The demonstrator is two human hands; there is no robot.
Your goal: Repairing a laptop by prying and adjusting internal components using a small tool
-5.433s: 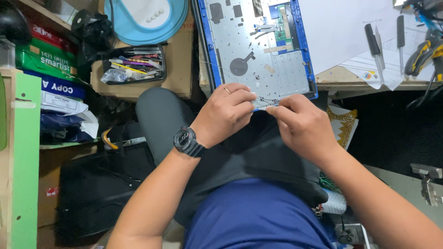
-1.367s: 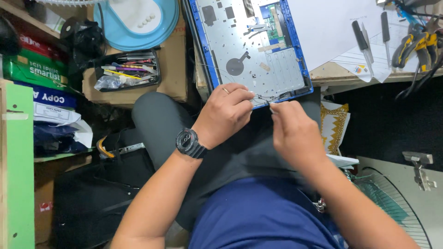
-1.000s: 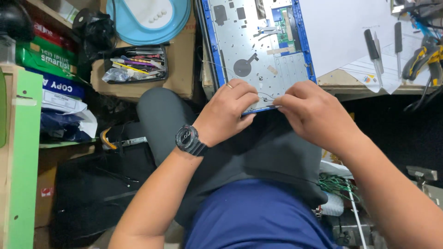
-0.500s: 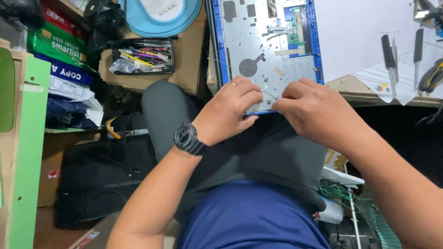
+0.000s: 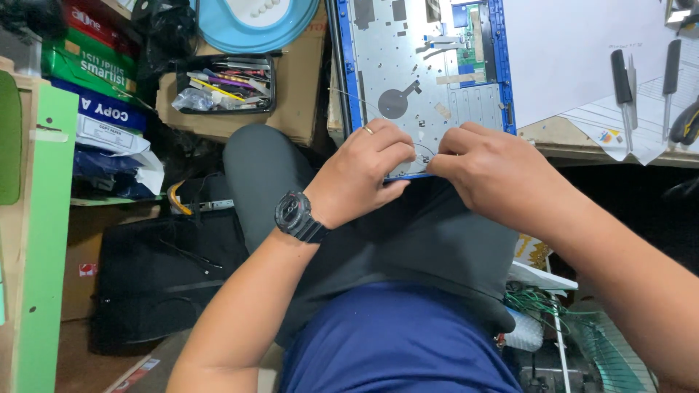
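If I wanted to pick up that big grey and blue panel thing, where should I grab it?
Probably by its long blue side edges, one hand on each. The panel lies flat and wide on the bench, its near end sticking over the edge, so come from that end. The left hand and right hand already sit there. Avoid the small parts on its grey face.

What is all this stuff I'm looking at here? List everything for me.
laptop panel: one, silver with blue edge, on the bench, near edge over the lap
thin wire: one, dark, on the panel between the fingertips
tool tray: one, black, on cardboard, upper left
round lid: one, light blue, top
screwdrivers: two, black-handled, on white paper, right
paper reams: several, red, green, blue, left shelf
wristwatch: one, black, left wrist
left hand: on the panel's near edge
right hand: on the panel's near edge
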